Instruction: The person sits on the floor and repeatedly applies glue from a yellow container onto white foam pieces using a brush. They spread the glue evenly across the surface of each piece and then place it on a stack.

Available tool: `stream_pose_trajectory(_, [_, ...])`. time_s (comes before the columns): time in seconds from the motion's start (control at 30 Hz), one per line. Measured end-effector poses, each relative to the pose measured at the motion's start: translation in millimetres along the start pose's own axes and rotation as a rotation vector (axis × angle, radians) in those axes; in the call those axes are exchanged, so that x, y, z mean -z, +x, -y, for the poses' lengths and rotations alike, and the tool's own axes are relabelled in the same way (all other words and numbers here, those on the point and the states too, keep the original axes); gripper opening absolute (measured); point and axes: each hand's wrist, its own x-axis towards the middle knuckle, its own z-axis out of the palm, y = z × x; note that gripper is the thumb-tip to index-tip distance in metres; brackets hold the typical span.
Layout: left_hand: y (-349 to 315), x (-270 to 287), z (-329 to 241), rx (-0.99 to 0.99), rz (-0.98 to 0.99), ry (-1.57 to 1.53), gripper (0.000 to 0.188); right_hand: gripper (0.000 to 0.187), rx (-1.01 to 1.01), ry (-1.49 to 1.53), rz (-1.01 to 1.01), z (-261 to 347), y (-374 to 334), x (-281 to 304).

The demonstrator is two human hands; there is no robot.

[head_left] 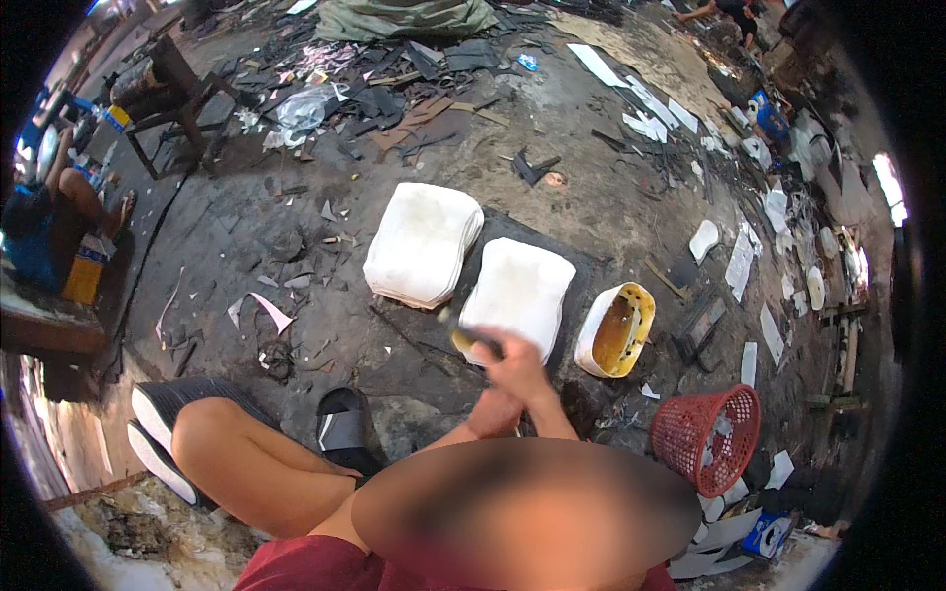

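In my right hand (519,368) is a short brush (463,339), smeared by motion, with a dark handle and a paler end. It hangs over the near left edge of a stack of white sheets with waisted sides (520,286). My left hand (494,414) is closed below the right one, close to its wrist; its fingers are partly hidden, so what it holds cannot be made out. Up and to the left lies a second, thicker stack of similar white sheets (424,236). Right of the nearer stack stands a cut-open white container (589,340) with amber, glue-like stuff inside.
A red plastic basket (680,438) leans at the right, scraps inside it. Black sandals (343,428) lie near my bent leg. Offcuts (424,113) litter the far floor. A wooden stand (177,113) is at far left, near another person's leg (84,192).
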Motion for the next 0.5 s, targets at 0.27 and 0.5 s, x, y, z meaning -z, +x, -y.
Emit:
stream_pose_trajectory(0.27, [32.8,37.0,2.9,-0.02,-0.171,0.455,0.052,0.035,0.087,-0.153,-0.265,-59.6,76.3,116.7])
stream_pose_trajectory(0.5, [23.3,32.4,7.9,-0.057,-0.298,0.398,0.049,0.041,-0.011,-0.512,0.263,-131.8,162.8,59.3])
